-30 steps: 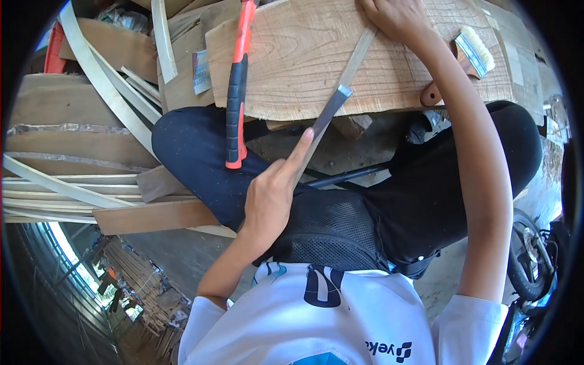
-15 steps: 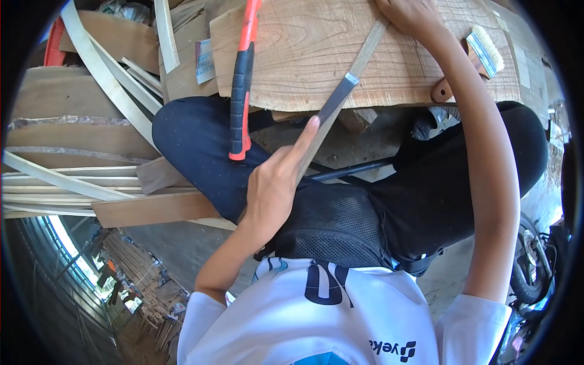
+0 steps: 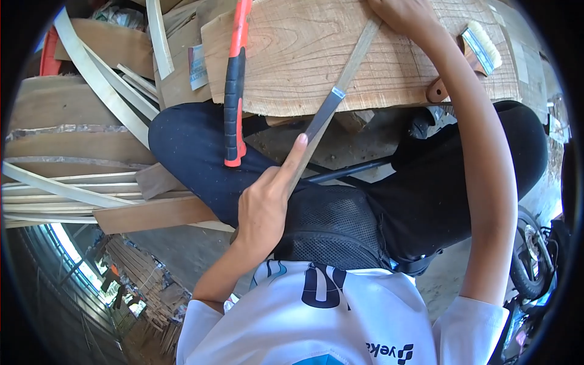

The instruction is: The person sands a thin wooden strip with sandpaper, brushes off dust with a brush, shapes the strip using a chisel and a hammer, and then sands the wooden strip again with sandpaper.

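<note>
My left hand (image 3: 263,204) is closed, its index finger stretched along a flat dark blade with a shiny end, which looks like a chisel (image 3: 322,112); its handle is hidden in my hand. The blade lies along a narrow wooden strip (image 3: 359,55), which runs from near my lap up over the edge of a thick wooden board (image 3: 292,67). At the strip's far end my right hand (image 3: 401,13) is closed on it, partly cut off by the top of the view. Left of the strip, a tool with a red-and-black handle (image 3: 234,109) extends over the board's edge; its head is out of view.
A paintbrush (image 3: 477,52) with pale bristles lies on the board's right side. Curved pale wood strips (image 3: 103,79) and stacked planks (image 3: 67,146) fill the left. A motorcycle wheel (image 3: 530,258) shows at the lower right. My bent legs (image 3: 188,140) reach under the board.
My left hand and the dark blade have slid a little down the strip, towards my body. My right hand stays at the strip's far end. The whole view has shifted slightly.
</note>
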A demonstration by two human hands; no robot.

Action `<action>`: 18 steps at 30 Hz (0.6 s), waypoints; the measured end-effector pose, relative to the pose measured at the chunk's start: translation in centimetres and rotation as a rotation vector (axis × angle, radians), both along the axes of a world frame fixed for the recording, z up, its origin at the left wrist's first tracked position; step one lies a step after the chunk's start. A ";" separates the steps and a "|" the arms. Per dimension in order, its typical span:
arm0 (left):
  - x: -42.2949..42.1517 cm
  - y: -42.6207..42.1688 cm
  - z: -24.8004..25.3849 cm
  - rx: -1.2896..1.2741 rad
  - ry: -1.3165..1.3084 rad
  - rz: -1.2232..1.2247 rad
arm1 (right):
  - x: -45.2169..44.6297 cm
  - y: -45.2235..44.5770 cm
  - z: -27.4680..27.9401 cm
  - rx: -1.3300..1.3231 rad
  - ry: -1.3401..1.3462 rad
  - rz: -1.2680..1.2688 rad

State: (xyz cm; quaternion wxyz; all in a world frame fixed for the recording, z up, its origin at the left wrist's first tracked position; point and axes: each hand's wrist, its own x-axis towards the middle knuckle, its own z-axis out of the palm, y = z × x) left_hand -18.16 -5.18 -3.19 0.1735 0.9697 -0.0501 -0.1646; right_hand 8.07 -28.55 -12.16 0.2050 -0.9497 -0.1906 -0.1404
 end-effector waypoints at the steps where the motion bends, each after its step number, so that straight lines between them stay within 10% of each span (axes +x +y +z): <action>1: -0.3 0.0 0.1 0.006 -0.010 0.012 | -0.2 0.2 0.3 0.009 0.026 -0.007; 18: -0.5 0.3 0.3 0.023 0.021 0.011 | -0.5 0.3 0.6 -0.044 0.037 -0.026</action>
